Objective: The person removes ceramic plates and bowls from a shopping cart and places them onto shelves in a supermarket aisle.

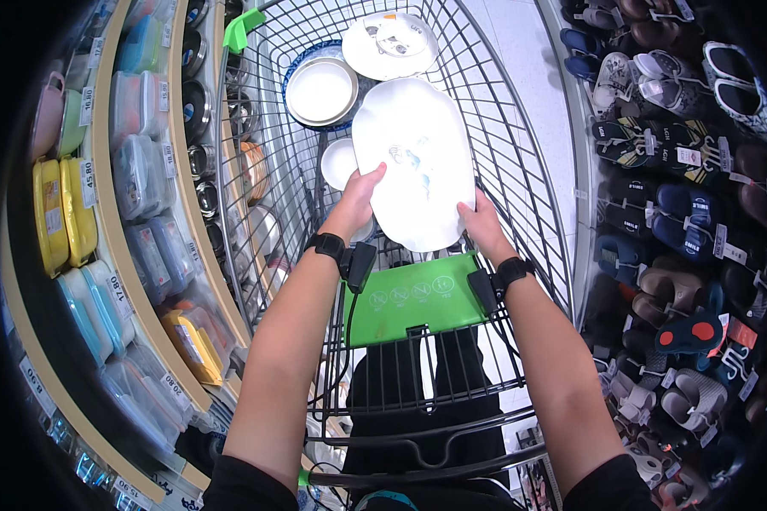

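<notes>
A white oval platter (415, 211) with a scalloped rim and a faint blue motif is held between my two hands over a wire shopping cart (524, 147). My left hand (360, 195) grips its left edge, thumb on top. On the opposite edge, my right hand (481, 223) holds it the same way. Beyond the platter, inside the cart, lie a round plate with an animal drawing (364, 54) and white round dishes (321, 89) resting on a blue-patterned plate (289, 80). A small white bowl (337, 163) sits partly behind my left hand.
A green plastic seat flap (396, 303) stands just below the platter, and the cart's black handle (422, 476) is nearest my body. Shelves of plastic food containers (144, 172) with price tags line the left. Slippers and sandals (684, 217) hang along the right.
</notes>
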Action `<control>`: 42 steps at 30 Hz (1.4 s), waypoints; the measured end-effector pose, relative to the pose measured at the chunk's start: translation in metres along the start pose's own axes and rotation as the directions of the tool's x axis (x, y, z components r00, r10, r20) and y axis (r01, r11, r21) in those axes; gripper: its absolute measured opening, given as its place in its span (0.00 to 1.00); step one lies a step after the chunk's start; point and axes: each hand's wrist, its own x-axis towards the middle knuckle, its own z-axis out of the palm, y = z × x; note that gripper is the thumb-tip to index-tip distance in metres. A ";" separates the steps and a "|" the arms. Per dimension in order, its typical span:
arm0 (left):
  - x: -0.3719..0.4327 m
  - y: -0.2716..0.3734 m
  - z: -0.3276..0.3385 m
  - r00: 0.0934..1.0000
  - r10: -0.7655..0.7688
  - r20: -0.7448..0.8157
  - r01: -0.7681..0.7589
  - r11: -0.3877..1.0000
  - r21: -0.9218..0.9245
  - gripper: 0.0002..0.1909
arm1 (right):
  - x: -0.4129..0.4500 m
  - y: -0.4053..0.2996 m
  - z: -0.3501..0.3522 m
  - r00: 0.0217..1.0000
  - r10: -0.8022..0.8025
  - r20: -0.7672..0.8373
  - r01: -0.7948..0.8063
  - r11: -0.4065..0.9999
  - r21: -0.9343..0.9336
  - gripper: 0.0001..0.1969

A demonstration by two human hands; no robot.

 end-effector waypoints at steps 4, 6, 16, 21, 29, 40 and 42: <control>-0.015 0.013 -0.002 0.996 0.040 0.075 -0.043 0.999 0.030 0.24 | -0.003 -0.011 -0.004 0.997 -0.069 0.035 0.071 0.996 -0.057 0.20; -0.024 0.018 -0.003 0.991 0.078 0.111 -0.079 0.997 0.008 0.24 | -0.010 -0.021 -0.004 0.996 -0.073 0.047 0.076 0.996 -0.052 0.19; -0.111 0.021 0.013 0.971 0.238 -0.017 -0.239 0.968 -0.075 0.22 | -0.081 -0.074 -0.008 0.987 0.061 0.150 -0.103 0.952 0.288 0.18; -0.166 0.019 0.013 0.967 0.248 -0.056 -0.255 0.942 -0.219 0.22 | -0.134 -0.103 -0.002 0.973 0.053 0.224 -0.132 0.925 0.356 0.22; -0.244 0.019 0.025 0.950 0.270 -0.155 -0.299 0.932 -0.206 0.23 | -0.188 -0.115 0.004 0.959 0.108 0.262 -0.232 0.831 0.505 0.26; -0.285 0.044 0.033 0.915 0.393 -0.089 -0.402 0.905 -0.137 0.21 | -0.233 -0.169 0.004 0.962 0.070 0.264 -0.173 0.903 0.393 0.26; -0.291 0.047 0.033 0.919 0.384 -0.091 -0.394 0.905 -0.157 0.20 | -0.235 -0.182 0.002 0.938 0.033 0.346 -0.161 0.924 0.347 0.31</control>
